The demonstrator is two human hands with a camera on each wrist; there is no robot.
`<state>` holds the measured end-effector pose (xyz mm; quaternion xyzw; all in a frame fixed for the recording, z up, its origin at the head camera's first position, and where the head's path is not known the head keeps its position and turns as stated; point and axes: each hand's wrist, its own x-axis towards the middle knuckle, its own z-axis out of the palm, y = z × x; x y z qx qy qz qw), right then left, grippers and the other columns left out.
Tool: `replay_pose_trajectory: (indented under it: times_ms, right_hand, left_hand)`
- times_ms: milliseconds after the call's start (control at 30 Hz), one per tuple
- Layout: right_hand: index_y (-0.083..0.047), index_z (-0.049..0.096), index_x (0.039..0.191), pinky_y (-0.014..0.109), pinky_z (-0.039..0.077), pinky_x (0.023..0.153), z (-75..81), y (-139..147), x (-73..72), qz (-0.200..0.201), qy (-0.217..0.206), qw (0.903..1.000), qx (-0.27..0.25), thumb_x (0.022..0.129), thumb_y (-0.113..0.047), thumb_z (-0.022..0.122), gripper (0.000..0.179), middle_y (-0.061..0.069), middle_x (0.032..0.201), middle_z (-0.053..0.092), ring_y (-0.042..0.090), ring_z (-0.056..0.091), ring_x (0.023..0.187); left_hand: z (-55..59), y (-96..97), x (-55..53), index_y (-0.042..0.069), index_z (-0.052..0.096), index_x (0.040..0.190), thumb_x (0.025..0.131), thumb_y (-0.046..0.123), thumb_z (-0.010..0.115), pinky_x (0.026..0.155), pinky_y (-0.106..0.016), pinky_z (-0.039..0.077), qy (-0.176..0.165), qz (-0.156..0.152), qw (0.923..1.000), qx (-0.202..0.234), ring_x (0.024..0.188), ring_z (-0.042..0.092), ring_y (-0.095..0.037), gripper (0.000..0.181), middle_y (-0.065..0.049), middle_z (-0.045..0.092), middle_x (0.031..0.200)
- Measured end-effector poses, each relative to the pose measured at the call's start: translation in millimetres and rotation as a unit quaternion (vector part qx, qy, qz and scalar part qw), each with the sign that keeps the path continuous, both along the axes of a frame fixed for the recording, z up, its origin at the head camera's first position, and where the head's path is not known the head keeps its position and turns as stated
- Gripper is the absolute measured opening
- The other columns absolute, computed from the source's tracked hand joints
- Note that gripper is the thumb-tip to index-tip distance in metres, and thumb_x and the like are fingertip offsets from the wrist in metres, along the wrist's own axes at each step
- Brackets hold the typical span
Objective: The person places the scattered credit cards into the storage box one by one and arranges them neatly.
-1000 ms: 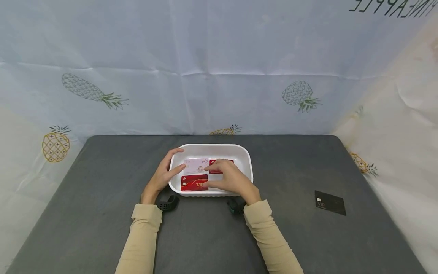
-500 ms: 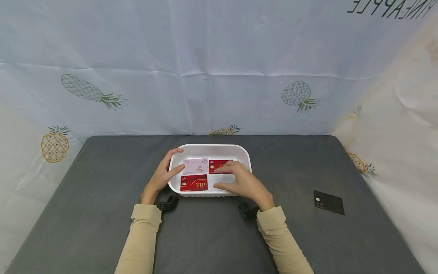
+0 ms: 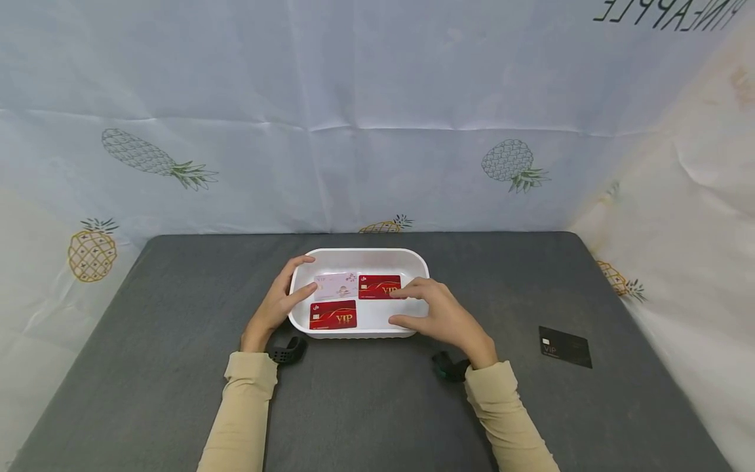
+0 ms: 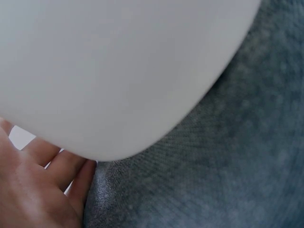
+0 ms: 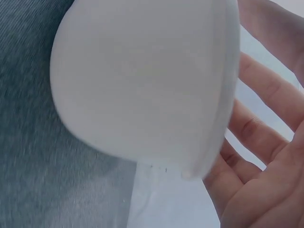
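My left hand (image 3: 277, 303) grips the left end of a white tray (image 3: 416, 259), thumb inside and fingers along the rim. In the left wrist view, the fingers (image 4: 66, 168) pass behind the tray's wall. Two VIP cards lie side by side at the back of the tray: a pale pink card (image 3: 335, 286) and a red card (image 3: 371, 286). A second red VIP card (image 3: 333, 315) is at front left. Over the tray's right end is my right hand (image 3: 445, 314), its thumb and fingers spread and holding nothing. Its fingertips are near the back red card.
A black VIP card (image 3: 565, 347) lies on the dark grey table (image 3: 507, 275), right of the tray. Behind the table hangs a white cloth (image 3: 377, 177) with printed pineapples. Each wrist carries a black strap.
My right hand has drawn back to the right, away from the front red card, uncovering that card and most of the back red one. The left hand has stayed at the tray.
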<state>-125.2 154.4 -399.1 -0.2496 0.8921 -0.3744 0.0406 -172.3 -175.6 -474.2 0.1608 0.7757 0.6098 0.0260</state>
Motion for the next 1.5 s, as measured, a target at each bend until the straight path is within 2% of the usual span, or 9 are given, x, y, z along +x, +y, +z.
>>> replay_pose_trajectory:
  times_ms: [167,367,600,767,1133,1333,1500]
  right_hand:
    - [-0.005,0.074,0.121,0.053,0.051,0.092,3.7,8,3.5,-0.007,0.018,0.9998,0.0,0.085,-0.024,0.085,0.042,0.013,0.118,0.073,0.033,0.065,0.108]
    - [-0.007,0.074,0.121,0.046,0.052,0.086,7.8,17,5.0,-0.014,0.031,0.9994,0.002,0.084,-0.021,0.085,0.041,0.013,0.115,0.072,0.032,0.065,0.103]
    - [-0.01,0.075,0.121,0.046,0.052,0.09,9.2,27,5.4,-0.033,0.029,0.999,0.006,0.082,-0.021,0.087,0.043,0.013,0.114,0.072,0.029,0.064,0.103]
    - [-0.009,0.074,0.122,0.044,0.052,0.088,10.4,35,6.1,-0.04,0.03,0.9987,0.013,0.082,-0.022,0.087,0.044,0.012,0.113,0.071,0.024,0.064,0.102]
    - [-0.005,0.074,0.122,0.056,0.054,0.091,10.8,48,8.7,-0.054,0.023,0.998,0.023,0.082,-0.02,0.087,0.045,0.014,0.114,0.071,0.034,0.066,0.107]
    - [-0.007,0.074,0.123,0.057,0.054,0.093,9.7,58,10.2,-0.058,0.027,0.9974,0.035,0.082,-0.02,0.087,0.045,0.013,0.114,0.07,0.036,0.066,0.109]
    - [-0.007,0.073,0.125,0.059,0.053,0.094,10.4,70,12.5,-0.061,0.015,0.9973,0.038,0.083,-0.02,0.086,0.046,0.016,0.118,0.07,0.037,0.065,0.113]
  left_hand:
    - [0.1,-0.1,-0.4,0.006,0.041,0.147,0.097,0.01,0.059,0.087,-0.018,0.052,0.003,0.0,1.0,-0.001,0.112,0.054,-0.02,0.054,-0.024,0.044,0.145]
    - [0.3,0.2,-0.9,0.005,0.04,0.148,0.097,0.01,0.059,0.088,-0.019,0.052,0.002,-0.001,1.0,-0.001,0.114,0.053,-0.026,0.055,-0.024,0.043,0.146]
    - [1.3,0.4,-0.3,0.006,0.041,0.148,0.097,0.011,0.06,0.087,-0.021,0.053,-0.005,-0.004,1.0,0.002,0.112,0.055,-0.02,0.054,-0.024,0.044,0.145]
    - [0.6,0.5,0.1,0.006,0.04,0.148,0.097,0.01,0.059,0.085,-0.022,0.054,-0.008,-0.006,0.9999,0.006,0.109,0.056,-0.019,0.054,-0.025,0.045,0.142]
    - [0.9,0.9,0.0,0.005,0.04,0.148,0.097,0.01,0.059,0.086,-0.02,0.054,0.0,-0.007,0.9999,0.008,0.109,0.056,-0.013,0.055,-0.025,0.044,0.143]
    - [-0.9,-0.2,-1.0,0.004,0.04,0.147,0.097,0.01,0.058,0.084,-0.021,0.055,0.005,-0.007,0.9999,0.009,0.108,0.056,-0.015,0.054,-0.026,0.045,0.141]
    - [-0.5,0.3,-0.2,0.004,0.04,0.148,0.097,0.01,0.058,0.085,-0.02,0.053,0.005,-0.003,1.0,0.003,0.11,0.055,-0.018,0.054,-0.025,0.044,0.143]
